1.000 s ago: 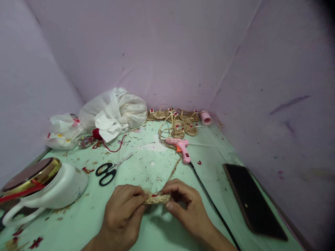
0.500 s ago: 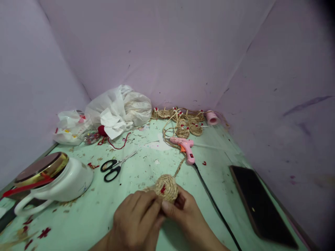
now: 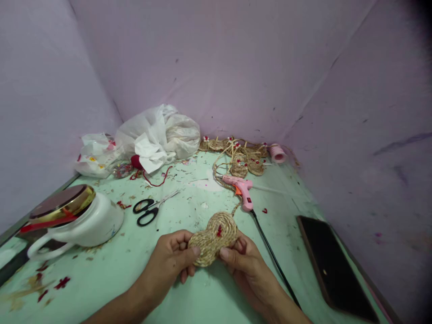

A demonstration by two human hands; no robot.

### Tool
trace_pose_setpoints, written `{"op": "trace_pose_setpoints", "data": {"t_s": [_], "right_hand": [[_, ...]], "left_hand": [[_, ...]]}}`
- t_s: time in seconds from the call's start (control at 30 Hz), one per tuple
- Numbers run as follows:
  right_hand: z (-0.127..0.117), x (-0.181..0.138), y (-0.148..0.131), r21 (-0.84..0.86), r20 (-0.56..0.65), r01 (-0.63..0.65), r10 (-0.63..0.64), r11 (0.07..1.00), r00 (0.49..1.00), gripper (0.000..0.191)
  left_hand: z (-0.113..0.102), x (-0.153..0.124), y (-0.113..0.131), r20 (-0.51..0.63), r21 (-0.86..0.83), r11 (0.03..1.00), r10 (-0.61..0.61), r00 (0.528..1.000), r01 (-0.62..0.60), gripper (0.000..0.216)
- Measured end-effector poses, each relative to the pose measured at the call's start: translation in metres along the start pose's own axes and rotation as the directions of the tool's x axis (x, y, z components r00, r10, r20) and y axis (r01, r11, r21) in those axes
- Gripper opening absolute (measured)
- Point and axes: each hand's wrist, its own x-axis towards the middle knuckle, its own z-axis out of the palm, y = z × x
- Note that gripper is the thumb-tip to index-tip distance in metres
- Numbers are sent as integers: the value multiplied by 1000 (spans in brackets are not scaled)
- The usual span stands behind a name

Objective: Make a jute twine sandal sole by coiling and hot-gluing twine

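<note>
A flat piece of coiled jute rope [image 3: 213,237], shaped like two joined spirals with a small red mark on it, faces me near the front of the green table [image 3: 111,274]. My left hand [image 3: 170,263] pinches its lower left edge, thumb on top. My right hand [image 3: 245,263] grips its right side, thumb against the rim. A jute cord runs from the piece back toward the pink glue gun [image 3: 241,189].
Black-handled scissors [image 3: 148,211] lie left of centre. A white pot with a gold lid [image 3: 76,218] stands at the left. White plastic bags [image 3: 158,137] and finished jute pieces [image 3: 239,157] fill the back. A dark phone [image 3: 332,265] lies at the right, beside the glue gun's black cable.
The jute piece was held edge-on and squeezed between both hands; it has been turned up so its flat spiral face shows. The view has shifted left.
</note>
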Motion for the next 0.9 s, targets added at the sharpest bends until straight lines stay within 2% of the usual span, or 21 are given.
{"op": "trace_pose_setpoints", "data": {"t_s": [0.07,0.2,0.3,0.43,0.5,0.63,0.7,0.8,0.87,0.9], "right_hand": [[0,1,0,10,17,-16,16,1000,1000,44],[0,1,1,-21,-12,-67,67,998,998,26],[0,0,1,-38,-35,-43,42,998,999,25],[-1,-1,-1,-65,-27,-37,35,997,999,28],[-5,-1,-5,-78,-67,-37,31,996,997,36],[-17,-1,-15,-99,-163,-13,-3,995,987,44],[-18,-2,-16,-171,-126,-35,14,985,992,43],[-10,-5,-10,-339,-31,-113,109,934,994,40],[-3,-6,-4,-423,18,-162,187,891,982,39],[-1,-7,-1,-447,15,-179,208,876,978,38]], "left_hand": [[1,1,-2,-9,-50,999,11,1000,-12,35],[3,1,-7,26,-66,998,23,999,-21,33],[8,-1,-7,52,-66,997,36,998,-32,33],[7,-5,0,24,-40,998,40,999,-39,30],[1,-6,6,-4,-23,999,36,999,-36,26],[-17,-2,16,53,-47,997,69,996,-66,19],[-21,1,17,91,-59,998,43,995,-38,16],[-16,6,16,157,-41,999,-27,987,34,17],[-9,9,16,170,-26,1000,-11,985,16,20],[-6,11,16,143,-34,999,20,990,-15,26]]}}
